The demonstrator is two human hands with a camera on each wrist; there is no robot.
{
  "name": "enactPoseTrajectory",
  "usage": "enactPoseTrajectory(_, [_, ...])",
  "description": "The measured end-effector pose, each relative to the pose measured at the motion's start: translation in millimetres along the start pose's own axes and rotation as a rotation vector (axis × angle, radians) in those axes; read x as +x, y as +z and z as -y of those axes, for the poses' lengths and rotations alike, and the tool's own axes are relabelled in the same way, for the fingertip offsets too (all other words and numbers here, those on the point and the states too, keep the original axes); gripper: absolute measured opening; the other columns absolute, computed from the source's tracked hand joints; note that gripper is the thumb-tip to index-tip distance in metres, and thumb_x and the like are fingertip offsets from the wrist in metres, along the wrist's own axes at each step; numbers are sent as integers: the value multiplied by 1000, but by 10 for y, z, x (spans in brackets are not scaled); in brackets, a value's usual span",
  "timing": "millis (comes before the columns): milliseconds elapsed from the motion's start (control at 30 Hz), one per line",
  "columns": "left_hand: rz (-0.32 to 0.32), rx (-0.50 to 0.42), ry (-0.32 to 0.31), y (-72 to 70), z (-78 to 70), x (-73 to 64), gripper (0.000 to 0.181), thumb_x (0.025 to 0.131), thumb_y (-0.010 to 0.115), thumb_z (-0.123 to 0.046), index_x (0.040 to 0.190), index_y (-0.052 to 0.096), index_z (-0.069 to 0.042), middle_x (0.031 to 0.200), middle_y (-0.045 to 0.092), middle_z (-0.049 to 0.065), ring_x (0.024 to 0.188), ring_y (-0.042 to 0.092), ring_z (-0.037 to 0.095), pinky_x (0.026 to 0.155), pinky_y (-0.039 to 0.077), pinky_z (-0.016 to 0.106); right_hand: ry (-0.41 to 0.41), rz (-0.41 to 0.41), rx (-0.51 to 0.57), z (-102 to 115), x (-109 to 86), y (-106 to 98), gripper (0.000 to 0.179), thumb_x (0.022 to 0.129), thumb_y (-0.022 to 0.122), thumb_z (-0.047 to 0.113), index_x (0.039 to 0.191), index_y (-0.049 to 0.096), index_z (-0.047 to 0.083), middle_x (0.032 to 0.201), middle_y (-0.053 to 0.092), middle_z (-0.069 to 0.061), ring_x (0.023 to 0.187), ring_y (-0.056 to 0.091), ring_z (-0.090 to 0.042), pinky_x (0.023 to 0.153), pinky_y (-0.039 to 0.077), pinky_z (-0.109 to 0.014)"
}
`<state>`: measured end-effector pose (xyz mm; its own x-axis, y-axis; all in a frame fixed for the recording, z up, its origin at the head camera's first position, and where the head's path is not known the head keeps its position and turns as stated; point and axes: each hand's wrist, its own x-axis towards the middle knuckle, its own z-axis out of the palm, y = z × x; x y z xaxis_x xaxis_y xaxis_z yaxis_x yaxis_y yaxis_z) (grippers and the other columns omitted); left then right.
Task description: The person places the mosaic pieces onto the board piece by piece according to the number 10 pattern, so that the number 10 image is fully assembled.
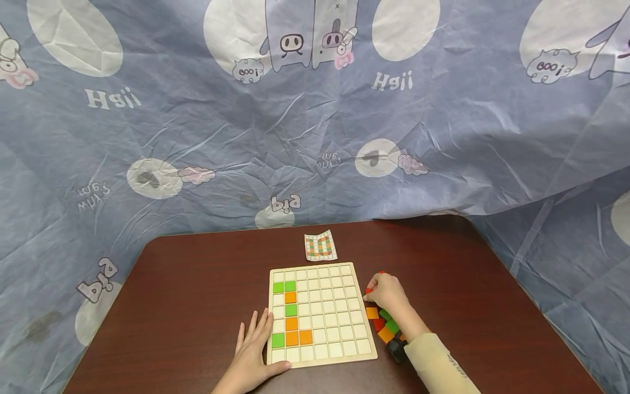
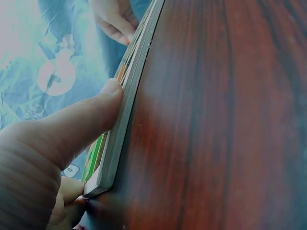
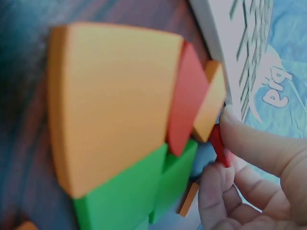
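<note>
A pale wooden grid board [image 1: 334,314] lies on the table, with green tiles [image 1: 278,340] and orange tiles [image 1: 305,337] in cells on its left side. My left hand [image 1: 252,354] rests at the board's lower left corner, fingers spread along the left edge and thumb on the front edge. In the left wrist view, that thumb [image 2: 91,115] touches the board's rim. Beside the board's right edge, my right hand [image 1: 389,295] pinches a red tile [image 3: 219,146] between thumb and fingers. Loose orange [image 3: 120,96], green [image 3: 124,191] and red tiles lie near it.
A small creased pattern card [image 1: 320,246] with coloured squares lies behind the board. A black object [image 1: 396,350] sits by the right forearm, among the loose tiles. The dark red-brown table [image 1: 211,279] ends at a blue patterned cloth [image 1: 226,137].
</note>
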<state>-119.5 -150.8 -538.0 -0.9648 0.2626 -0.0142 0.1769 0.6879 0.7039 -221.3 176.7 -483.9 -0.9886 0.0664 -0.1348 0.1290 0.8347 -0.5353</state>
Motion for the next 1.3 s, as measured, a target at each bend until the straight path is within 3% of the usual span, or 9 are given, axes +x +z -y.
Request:
enactPoseTrajectory(200, [-38,-15,45,19,9,-12,113,70,83,-52,154,28,0,162,20,22,149,7,48,117,-11,60,12,27,84,-3,49,-82,16,80,81,11,78,65,6,73,62,-5,67,53,-19,61,46,-31])
enactPoseTrajectory(367, [-23,-10,27,23,21,-3,114,70,82,-54,155,27,-1,163,18,20,151,6,46,118,-14,56,-20,31,214,107,103,-85,13,83,77,11,90,68,5,74,62,-4,67,54,-17,61,43,-28])
enactPoseTrajectory(533, [17,-7,-6,9,25,18,115,71,82,-54,155,25,-2,164,15,18,152,1,43,117,-10,61,-62,40,334,319,145,24,18,86,74,10,103,72,4,80,63,-4,69,57,-18,60,43,-26])
enactPoseTrajectory(733, [30,-6,-10,-3,11,21,115,71,81,-55,155,25,-1,164,14,18,152,0,43,116,-9,65,-85,12,423,557,177,211,13,85,76,12,96,72,6,82,68,-4,70,64,-23,58,46,-27])
enactPoseTrajectory(1100, [24,-17,-2,0,42,30,115,71,81,-56,156,24,-2,165,14,17,152,0,43,116,-11,62,-149,55,403,757,231,485,7,86,75,12,90,71,7,79,71,-4,70,64,-18,61,47,-26])
enactPoseTrajectory(1300, [19,-34,-2,13,45,19,115,71,81,-55,156,24,-2,165,14,16,152,0,43,118,-20,47,-181,51,328,800,259,580,5,85,75,9,87,71,7,77,70,-4,65,58,-12,60,46,-25])
